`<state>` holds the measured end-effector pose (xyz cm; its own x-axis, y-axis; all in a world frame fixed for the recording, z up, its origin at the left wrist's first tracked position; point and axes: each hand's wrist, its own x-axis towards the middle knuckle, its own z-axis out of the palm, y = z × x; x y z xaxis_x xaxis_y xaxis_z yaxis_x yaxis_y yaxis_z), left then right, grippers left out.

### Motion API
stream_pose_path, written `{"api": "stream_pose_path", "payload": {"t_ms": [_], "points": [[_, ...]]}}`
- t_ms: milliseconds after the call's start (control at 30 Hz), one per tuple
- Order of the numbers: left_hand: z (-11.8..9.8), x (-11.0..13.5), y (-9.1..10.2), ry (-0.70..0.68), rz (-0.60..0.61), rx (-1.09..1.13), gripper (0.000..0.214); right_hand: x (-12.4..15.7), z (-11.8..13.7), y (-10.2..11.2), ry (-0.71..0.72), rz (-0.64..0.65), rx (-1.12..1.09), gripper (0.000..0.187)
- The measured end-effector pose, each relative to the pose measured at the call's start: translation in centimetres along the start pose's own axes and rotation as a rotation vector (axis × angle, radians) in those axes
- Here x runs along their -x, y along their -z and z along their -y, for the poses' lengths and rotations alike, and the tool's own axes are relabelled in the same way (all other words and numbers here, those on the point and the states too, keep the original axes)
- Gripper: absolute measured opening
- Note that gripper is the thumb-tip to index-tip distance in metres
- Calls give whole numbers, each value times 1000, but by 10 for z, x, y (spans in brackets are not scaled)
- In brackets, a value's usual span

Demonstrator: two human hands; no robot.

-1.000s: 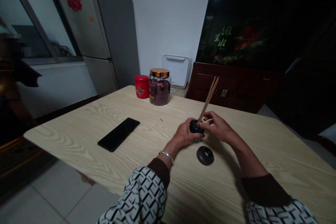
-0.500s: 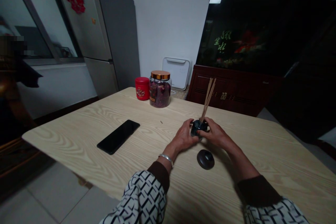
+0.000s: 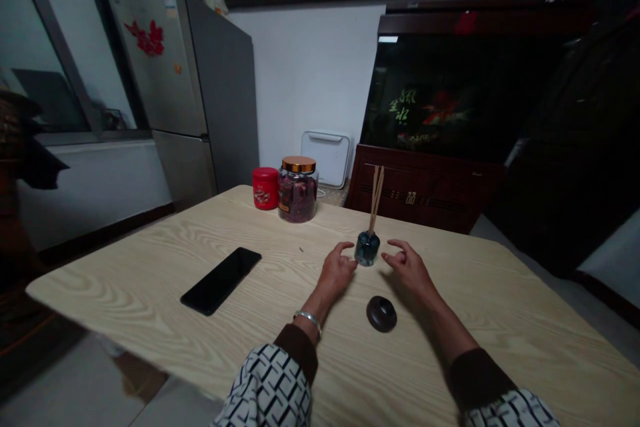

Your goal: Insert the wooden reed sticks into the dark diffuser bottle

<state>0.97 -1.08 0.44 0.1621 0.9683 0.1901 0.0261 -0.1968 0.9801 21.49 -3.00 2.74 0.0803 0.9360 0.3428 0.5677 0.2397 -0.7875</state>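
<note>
A dark blue-green glass reed diffuser bottle [image 3: 367,250] stands upright on the wooden table [image 3: 320,320]. Several thin brown reed sticks [image 3: 377,200] rise from its mouth. My left hand [image 3: 339,268] is just left of the bottle, fingers apart and curved; whether a fingertip touches the glass I cannot tell. To the right, a small gap from the bottle, my right hand [image 3: 409,265] has its thumb and fingers apart and holds nothing. Nearer to me, between my forearms, lies a round dark brown lid [image 3: 381,314] with a hole or recess in its top.
A black phone [image 3: 221,281] lies on the left of the table. Toward the far edge stand a red canister [image 3: 265,188] and a clear jar [image 3: 298,195] with a copper-coloured lid. Behind the table are a fridge [image 3: 223,93] and a dark red cabinet [image 3: 425,180].
Both hands have let go of the bottle and moved apart to its sides. It stands on the table with its sticks in it. The camera view has tilted up.
</note>
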Motion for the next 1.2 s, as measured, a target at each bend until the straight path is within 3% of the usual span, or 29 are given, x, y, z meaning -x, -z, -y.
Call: {"api": "stream_pose_path", "payload": {"t_ms": [100,233,400,500,600,700,800,900,1100,1200], "points": [[-37,12,4,45,165,221,70,15,36,27,-95,-21,-369,54],[-116,25,19,-95,327,556,90,20,112,79,29,52,-782,74],[-211,30,42,-387,378,832,81,14,198,138,305,41,-851,74],[-238,32,48,-479,397,912,79,15,218,152,398,0,-816,72],[-230,34,46,-478,436,996,84,20,211,145,420,54,-898,73],[-194,38,39,-415,499,1107,93,29,183,125,393,176,-1145,81],[-154,40,31,-333,535,1198,95,37,152,104,325,215,-1356,84],[-136,38,29,-298,537,1236,95,41,136,94,278,217,-1455,85],[-136,24,34,-280,508,1219,92,30,131,97,227,178,-1361,74],[-116,15,34,-192,403,1172,75,16,110,86,80,130,-1134,55]]}}
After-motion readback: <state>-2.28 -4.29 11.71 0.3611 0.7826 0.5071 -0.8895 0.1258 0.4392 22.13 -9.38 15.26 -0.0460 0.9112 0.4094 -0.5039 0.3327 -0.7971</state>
